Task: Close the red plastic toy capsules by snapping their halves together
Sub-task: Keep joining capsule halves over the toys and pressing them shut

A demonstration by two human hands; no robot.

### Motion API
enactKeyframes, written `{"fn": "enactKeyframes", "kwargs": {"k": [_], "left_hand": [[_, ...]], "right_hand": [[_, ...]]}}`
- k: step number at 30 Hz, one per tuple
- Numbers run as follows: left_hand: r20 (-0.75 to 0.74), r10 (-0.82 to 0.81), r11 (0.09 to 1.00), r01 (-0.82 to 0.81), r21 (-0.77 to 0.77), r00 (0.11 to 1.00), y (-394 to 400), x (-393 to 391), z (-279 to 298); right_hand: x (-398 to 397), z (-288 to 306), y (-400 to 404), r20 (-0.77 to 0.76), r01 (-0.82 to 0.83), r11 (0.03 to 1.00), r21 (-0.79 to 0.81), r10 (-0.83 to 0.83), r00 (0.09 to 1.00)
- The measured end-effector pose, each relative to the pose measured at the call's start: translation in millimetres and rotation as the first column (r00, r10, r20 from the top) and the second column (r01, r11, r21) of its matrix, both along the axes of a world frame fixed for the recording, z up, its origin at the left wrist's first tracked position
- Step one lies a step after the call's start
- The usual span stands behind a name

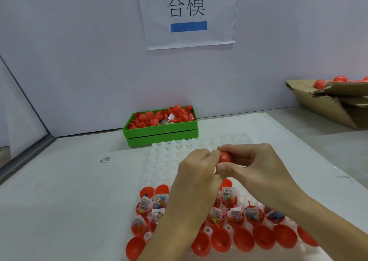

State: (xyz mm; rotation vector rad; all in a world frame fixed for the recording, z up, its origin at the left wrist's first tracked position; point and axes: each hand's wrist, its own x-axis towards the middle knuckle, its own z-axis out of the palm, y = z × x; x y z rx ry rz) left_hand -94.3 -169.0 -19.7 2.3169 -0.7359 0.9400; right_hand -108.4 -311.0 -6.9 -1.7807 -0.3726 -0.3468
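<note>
Both my hands meet above a white moulded tray (165, 161). Between them is a red plastic capsule (226, 157); my left hand (196, 171) grips its left side and my right hand (245, 161) pinches it with thumb below and fingers on top. Most of the capsule is hidden by my fingers. On the near part of the tray stand several open red capsule halves (244, 238), some empty, others holding small bagged toys (236, 216).
A green crate (161, 130) full of red capsule halves stands at the back by the wall. A torn cardboard box (328, 101) with red capsules lies at the far right. A small packet (106, 159) lies on the table to the left.
</note>
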Motion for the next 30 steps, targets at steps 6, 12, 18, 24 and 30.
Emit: {"fn": "enactKeyframes", "kwargs": {"k": [6,12,18,24,30], "left_hand": [[-0.345,-0.361,0.825,0.124,-0.551,0.866,6.1,1.9,11.0],[-0.389,-0.793,0.480,0.089,-0.873,0.469,0.6,0.0,8.3],[-0.326,-0.753,0.442,0.072,-0.894,0.571,-4.9,-3.4,5.0],[-0.332,-0.705,0.469,0.060,-0.881,0.627,-6.7,-4.9,4.7],[-0.300,-0.806,0.358,0.018,-0.933,0.510,-9.1,-5.5,9.2]], "right_hand": [[4.3,0.9,-8.7,-0.083,-0.052,0.963,0.264,0.076,0.994],[1.2,0.5,-3.3,-0.007,-0.200,0.924,0.327,0.214,0.977],[1.0,0.7,-4.1,0.075,-0.230,0.940,0.253,0.218,0.973],[2.3,-0.9,-6.0,0.066,-0.221,0.930,0.293,0.211,0.975],[3.0,7.0,-11.4,0.046,-0.215,0.943,0.254,0.211,0.977]]}}
